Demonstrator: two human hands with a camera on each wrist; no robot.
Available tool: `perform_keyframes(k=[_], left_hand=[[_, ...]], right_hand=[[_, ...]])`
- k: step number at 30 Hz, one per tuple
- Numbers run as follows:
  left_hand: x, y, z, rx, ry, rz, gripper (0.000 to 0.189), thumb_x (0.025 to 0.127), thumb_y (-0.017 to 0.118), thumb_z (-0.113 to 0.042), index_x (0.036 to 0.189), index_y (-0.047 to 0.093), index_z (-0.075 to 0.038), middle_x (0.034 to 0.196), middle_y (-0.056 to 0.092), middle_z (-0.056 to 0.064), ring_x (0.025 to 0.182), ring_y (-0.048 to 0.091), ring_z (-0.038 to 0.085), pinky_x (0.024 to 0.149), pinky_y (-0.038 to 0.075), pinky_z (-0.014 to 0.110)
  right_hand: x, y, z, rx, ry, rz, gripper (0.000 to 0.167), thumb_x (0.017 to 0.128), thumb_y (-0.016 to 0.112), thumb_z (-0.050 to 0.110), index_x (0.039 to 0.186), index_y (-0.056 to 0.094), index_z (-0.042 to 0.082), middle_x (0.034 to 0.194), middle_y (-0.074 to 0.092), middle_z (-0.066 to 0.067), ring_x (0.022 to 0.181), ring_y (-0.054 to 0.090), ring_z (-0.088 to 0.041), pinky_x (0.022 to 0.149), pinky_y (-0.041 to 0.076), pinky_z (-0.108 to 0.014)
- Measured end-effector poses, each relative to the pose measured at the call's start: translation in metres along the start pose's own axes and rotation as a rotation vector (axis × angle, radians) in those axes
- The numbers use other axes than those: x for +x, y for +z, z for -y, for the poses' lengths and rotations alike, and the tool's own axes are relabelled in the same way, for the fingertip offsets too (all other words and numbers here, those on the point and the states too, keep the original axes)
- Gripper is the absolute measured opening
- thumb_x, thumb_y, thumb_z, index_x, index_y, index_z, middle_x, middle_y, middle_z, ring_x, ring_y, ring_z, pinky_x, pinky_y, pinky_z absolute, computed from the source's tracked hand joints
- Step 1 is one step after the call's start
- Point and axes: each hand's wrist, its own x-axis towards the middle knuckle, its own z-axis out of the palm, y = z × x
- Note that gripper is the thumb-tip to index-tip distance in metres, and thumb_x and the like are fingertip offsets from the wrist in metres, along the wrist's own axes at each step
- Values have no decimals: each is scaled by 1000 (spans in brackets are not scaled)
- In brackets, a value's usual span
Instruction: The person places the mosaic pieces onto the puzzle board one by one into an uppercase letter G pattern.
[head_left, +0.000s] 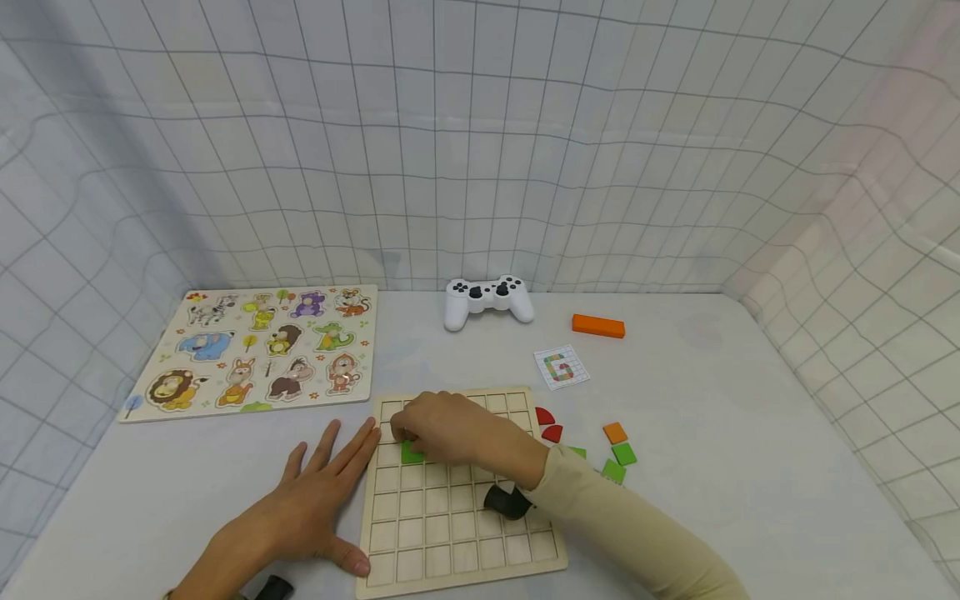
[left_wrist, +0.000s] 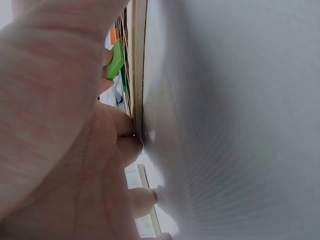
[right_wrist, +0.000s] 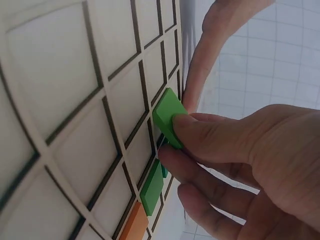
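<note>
My right hand (head_left: 446, 429) is over the upper left part of a wooden grid board (head_left: 438, 585). Its thumb and fingers pinch a green square tile (right_wrist: 169, 112), tilted against the grid. Beyond that tile, a second green tile (right_wrist: 152, 187) and an orange tile (right_wrist: 133, 223) sit in the board; from the head these are hidden under the hand. A dark green piece beside the fingers is mostly covered. My left hand (head_left: 318, 496) lies with spread fingers at the board's left side, fingertips (left_wrist: 131, 150) touching its edge.
Right of the board lie two red quarter-round pieces (head_left: 552, 433), an orange square (head_left: 615, 432) and several green pieces (head_left: 624, 453). Farther back are a pattern card (head_left: 562, 367), an orange bar (head_left: 597, 326), a white game controller (head_left: 489, 301) and an animal puzzle board (head_left: 303, 293).
</note>
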Motion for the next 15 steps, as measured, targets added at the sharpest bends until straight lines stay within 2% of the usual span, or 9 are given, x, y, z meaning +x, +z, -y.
perform_keyframes(k=[3, 15], left_hand=[[0, 0, 0, 1, 0, 0, 150, 46, 80, -74, 163, 8, -13, 170, 1, 9, 150, -7, 53, 109, -1, 79], [-1, 0, 0, 3, -1, 1, 150, 46, 80, -75, 163, 7, -13, 170, 1, 9, 151, -7, 53, 109, -1, 79]], right_hand=[[0, 0, 2, -47, -4, -3, 9, 90, 76, 18, 97, 70, 20, 86, 63, 10, 78, 54, -3, 65, 47, -20], [-2, 2, 7, -69, 32, -42, 10, 90, 75, 18, 100, 78, 20, 95, 73, 10, 80, 64, -4, 67, 53, -21]])
